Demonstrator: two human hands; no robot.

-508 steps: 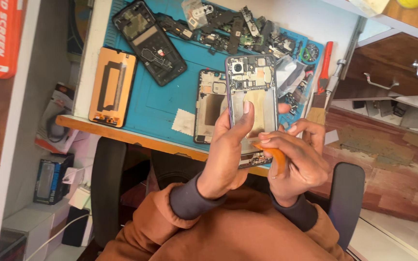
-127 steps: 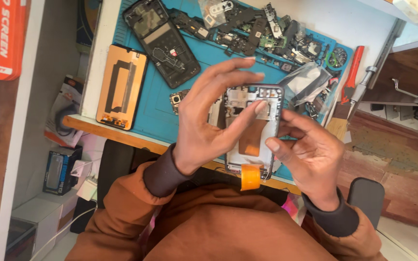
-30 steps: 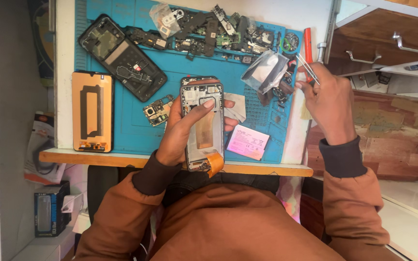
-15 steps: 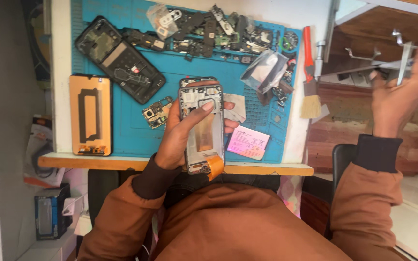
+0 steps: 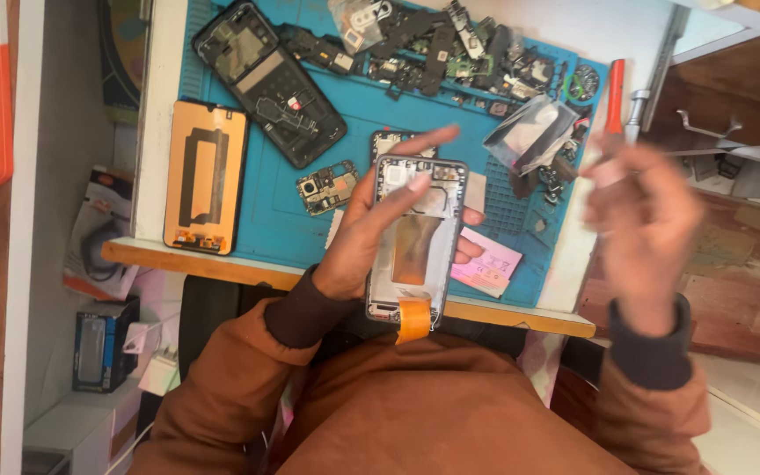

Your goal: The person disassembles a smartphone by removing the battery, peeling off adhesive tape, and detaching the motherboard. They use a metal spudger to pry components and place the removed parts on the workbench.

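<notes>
My left hand (image 5: 358,237) grips an opened phone body (image 5: 415,237) with a silver frame, held upright over the near edge of the blue work mat (image 5: 362,123). My thumb lies across its upper part. A copper-coloured patch shows inside it, and an orange tab (image 5: 413,318) hangs from its lower end. My right hand (image 5: 644,211) hovers to the right of the mat, badly blurred, fingers bunched. I cannot tell whether anything is in it.
On the mat lie an orange-backed screen panel (image 5: 206,176), a black stripped phone shell (image 5: 270,79), a small circuit board (image 5: 327,186), a clear plastic bag (image 5: 534,132), a pink card (image 5: 485,264), several loose parts (image 5: 459,53) and a red-handled tool (image 5: 615,84). Open drawers (image 5: 732,88) stand at the right.
My right hand has come back from the drawers at the far right to just beside the mat. The left hand keeps holding the phone body in the same place.
</notes>
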